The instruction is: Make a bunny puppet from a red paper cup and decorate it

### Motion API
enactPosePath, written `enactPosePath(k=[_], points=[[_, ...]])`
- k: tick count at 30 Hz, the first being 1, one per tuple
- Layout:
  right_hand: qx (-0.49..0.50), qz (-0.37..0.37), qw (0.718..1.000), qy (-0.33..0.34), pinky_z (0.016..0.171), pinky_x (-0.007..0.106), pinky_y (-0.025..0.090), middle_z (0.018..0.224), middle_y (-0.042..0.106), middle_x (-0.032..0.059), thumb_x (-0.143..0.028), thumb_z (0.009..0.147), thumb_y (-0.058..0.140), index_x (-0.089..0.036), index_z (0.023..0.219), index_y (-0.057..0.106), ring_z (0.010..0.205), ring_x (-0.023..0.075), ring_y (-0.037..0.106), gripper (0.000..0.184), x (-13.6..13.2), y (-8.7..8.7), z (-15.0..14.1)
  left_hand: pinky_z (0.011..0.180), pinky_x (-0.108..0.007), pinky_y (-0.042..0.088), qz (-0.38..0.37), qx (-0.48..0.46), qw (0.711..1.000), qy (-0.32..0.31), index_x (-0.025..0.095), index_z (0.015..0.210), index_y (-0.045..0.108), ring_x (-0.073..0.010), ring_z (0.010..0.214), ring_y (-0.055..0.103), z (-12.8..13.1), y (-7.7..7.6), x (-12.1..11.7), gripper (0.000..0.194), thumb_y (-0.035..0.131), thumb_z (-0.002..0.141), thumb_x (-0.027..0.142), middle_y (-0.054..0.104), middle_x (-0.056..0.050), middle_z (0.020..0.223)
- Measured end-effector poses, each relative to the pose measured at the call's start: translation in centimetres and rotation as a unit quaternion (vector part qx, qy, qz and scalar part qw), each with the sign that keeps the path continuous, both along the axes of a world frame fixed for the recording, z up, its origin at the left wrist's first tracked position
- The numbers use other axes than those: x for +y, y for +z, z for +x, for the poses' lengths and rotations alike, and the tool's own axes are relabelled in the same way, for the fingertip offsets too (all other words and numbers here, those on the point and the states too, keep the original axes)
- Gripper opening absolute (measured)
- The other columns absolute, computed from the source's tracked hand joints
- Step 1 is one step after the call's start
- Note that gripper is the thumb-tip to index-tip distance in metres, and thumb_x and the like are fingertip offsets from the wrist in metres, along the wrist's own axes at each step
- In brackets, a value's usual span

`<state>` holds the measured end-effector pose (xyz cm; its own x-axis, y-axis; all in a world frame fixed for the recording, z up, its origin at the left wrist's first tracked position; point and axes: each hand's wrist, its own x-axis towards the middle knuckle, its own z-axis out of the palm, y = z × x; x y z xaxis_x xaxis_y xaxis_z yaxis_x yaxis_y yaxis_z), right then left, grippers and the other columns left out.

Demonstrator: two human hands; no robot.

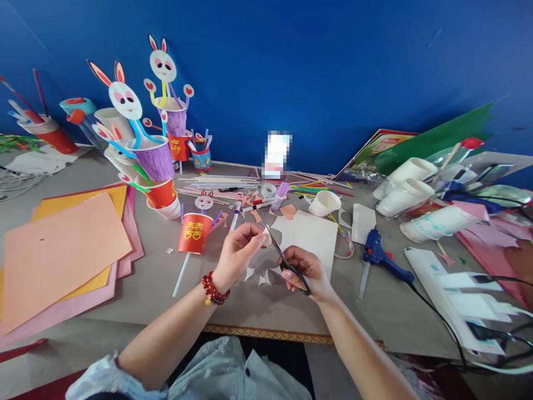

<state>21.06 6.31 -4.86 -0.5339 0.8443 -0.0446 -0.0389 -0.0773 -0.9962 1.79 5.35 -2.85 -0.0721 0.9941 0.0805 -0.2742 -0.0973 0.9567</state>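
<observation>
Between thumb and fingers, my left hand pinches a small piece of white paper. My right hand is closed around the black handles of a pair of scissors, whose blades point up and left and meet the paper's edge. Just below lie white paper scraps. Behind the scissors rests a large white sheet with curved cut-outs along its left edge. To the left of my left hand, a red paper cup with a small rabbit face sits on a pale straw.
Stacked coloured paper covers the left. Rabbit cup figures stand behind it. A blue glue gun and a white power strip with cables lie right. Straws and pipe cleaners, a glue stick and a white cup are farther back.
</observation>
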Motion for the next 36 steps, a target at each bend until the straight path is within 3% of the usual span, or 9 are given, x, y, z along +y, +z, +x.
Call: enactPosePath(k=[12,22,30,36], points=[[-0.021,-0.004,1.000,-0.003,0.036,0.018,0.040,0.054,0.059,-0.0032,-0.054,0.073,0.080,-0.017,0.083,0.059,0.038,0.0078,0.050,0.043,-0.1,0.4,0.0,0.067,-0.025,0.046,-0.021,-0.011,1.000,0.019,0.018,0.074,0.063,-0.0123,0.068,0.056,0.2,0.2,0.1,0.024,0.073,0.080,0.039,0.062,0.000,0.073],[-0.005,-0.038,0.999,0.009,0.040,0.020,0.048,0.059,0.060,-0.0032,-0.053,0.068,0.083,-0.017,0.085,0.060,0.041,0.0095,0.056,0.046,-0.1,0.6,-0.1,0.066,-0.026,0.049,0.008,0.041,0.999,-0.023,0.018,0.073,0.062,-0.0132,0.067,0.054,0.1,0.7,0.1,0.030,0.070,0.083,0.045,0.060,-0.001,0.071],[-0.005,-0.007,1.000,0.009,0.035,0.017,0.042,0.055,0.057,-0.0041,-0.054,0.071,0.081,-0.017,0.085,0.060,0.038,0.0081,0.051,0.045,0.1,-0.5,0.3,0.066,-0.026,0.051,-0.006,0.036,0.999,-0.022,0.018,0.073,0.062,-0.0132,0.068,0.054,0.0,0.6,0.1,0.031,0.071,0.081,0.046,0.060,-0.001,0.071],[-0.015,-0.003,1.000,0.007,0.034,0.017,0.041,0.055,0.058,-0.0036,-0.054,0.072,0.080,-0.017,0.085,0.060,0.038,0.0080,0.051,0.044,0.1,-0.4,0.3,0.067,-0.027,0.051,-0.012,0.023,0.999,-0.022,0.018,0.072,0.063,-0.0140,0.069,0.056,0.0,0.7,0.2,0.032,0.073,0.079,0.048,0.061,-0.001,0.070]])
